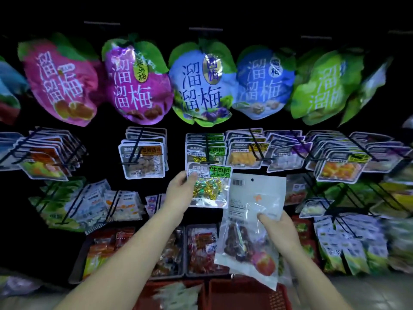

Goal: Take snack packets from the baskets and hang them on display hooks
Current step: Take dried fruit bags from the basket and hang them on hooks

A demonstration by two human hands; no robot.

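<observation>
My left hand (180,193) grips the left edge of a clear candy packet (211,189) with a green label and gold and green wrapped sweets. It is held up just below the black hook (206,145) that carries several matching packets. My right hand (278,229) pinches a larger white and clear packet (248,231) of dark dried fruit, back side toward me, with a barcode and a hang hole near its top. Two red baskets (245,294) sit low in front of me, one holding pale packets.
Big plum-shaped bags (199,86) hang in a row along the top. Hooks full of small packets (143,157) fill the middle row to both sides. Dark trays of red packets (201,249) stand below. More hanging packets (348,242) crowd the right.
</observation>
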